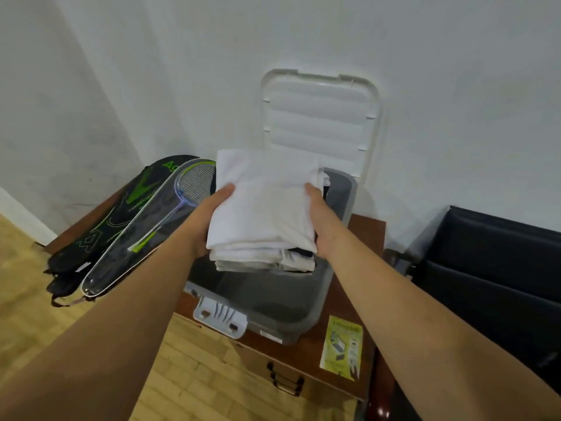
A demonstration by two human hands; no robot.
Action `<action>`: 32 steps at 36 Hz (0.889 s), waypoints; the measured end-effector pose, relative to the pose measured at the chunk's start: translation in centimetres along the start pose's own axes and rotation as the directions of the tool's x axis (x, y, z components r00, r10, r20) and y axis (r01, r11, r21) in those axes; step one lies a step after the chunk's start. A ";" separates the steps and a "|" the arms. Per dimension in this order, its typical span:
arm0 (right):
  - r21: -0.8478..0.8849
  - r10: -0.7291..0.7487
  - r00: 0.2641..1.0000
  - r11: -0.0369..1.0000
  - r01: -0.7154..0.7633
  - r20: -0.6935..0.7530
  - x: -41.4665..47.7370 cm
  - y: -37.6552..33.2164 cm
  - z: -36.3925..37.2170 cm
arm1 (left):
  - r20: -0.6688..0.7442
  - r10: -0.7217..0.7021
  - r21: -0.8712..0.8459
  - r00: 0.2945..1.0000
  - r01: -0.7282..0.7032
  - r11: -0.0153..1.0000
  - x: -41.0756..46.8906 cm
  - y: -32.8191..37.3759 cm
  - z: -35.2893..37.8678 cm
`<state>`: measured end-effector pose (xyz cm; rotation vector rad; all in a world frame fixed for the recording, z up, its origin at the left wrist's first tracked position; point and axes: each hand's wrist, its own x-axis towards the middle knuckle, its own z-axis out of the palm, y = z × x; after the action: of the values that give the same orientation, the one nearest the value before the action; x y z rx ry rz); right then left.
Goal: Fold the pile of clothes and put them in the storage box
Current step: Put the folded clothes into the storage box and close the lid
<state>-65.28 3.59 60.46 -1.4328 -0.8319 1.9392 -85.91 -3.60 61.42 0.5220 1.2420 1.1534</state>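
A stack of folded white clothes (263, 214) hangs over the open grey storage box (306, 305). My left hand (209, 214) grips the stack's left side, thumb on top. My right hand (321, 220) grips its right side the same way. Darker folded pieces show at the stack's lower right edge. The box's white lid (321, 117) stands up against the wall behind. A white latch (220, 317) hangs on the box's near rim. The box's inside is mostly hidden by the stack.
The box sits on a brown wooden cabinet (306, 357) with drawer handles. A yellow leaflet (343, 347) lies at its right. Badminton rackets in a clear cover (145, 229) and a black bag (100, 226) lean at left. A dark chair (491, 268) stands right.
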 end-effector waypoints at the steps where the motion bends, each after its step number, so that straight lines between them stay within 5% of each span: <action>1: -0.007 0.014 1.000 1.000 -0.014 -0.007 0.8 -0.2 0.2 | -0.001 0.003 -0.003 1.000 -0.003 1.000 0.9 0.0 -0.3; 8: -0.052 0.114 0.987 0.991 -0.121 -0.109 6.1 -0.9 0.3 | -0.012 -0.013 -0.028 1.000 0.013 1.000 6.2 -0.6 -0.7; 22: 0.148 0.223 0.931 0.971 -0.187 -0.288 25.9 4.5 -1.6 | 0.001 -0.233 0.008 0.973 0.233 0.973 22.7 -2.6 -3.0; 32: 0.159 0.220 0.859 0.974 -0.163 -0.463 27.9 5.3 -1.2 | -0.072 -0.269 0.072 0.960 0.274 0.959 31.1 -6.5 -3.8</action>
<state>-71.66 21.60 39.38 -1.8721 -0.3513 1.6182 -89.93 20.41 40.67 0.3636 1.3716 0.8950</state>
